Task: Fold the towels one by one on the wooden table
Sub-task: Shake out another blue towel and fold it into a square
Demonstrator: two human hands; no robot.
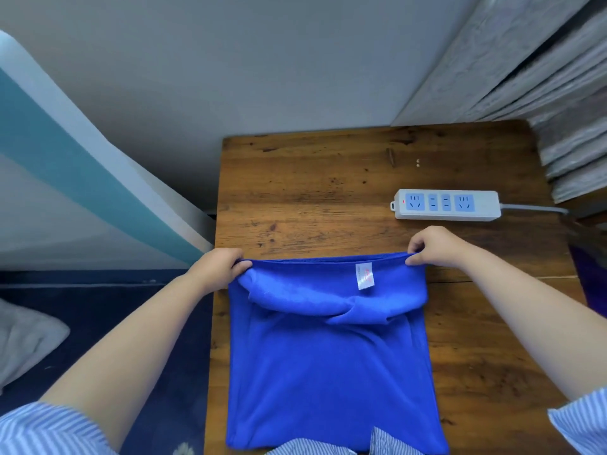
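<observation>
Soft, bright blue towel (pixel 328 362) spread on the knotty wooden table (pixel 312 192), a rough rectangle with its long axis running near to far. Both far corners are up: left hand (pixel 220 267) pinches the far-left corner with curled fingers, right hand (pixel 433 246) pinches the far-right one. The lifted edge stretches left to right, plush cloth sagging in a rounded fold beneath, with a small white label (pixel 364 275) showing. A glossy white power strip (pixel 446 205) lies at far right, apart from the towel.
</observation>
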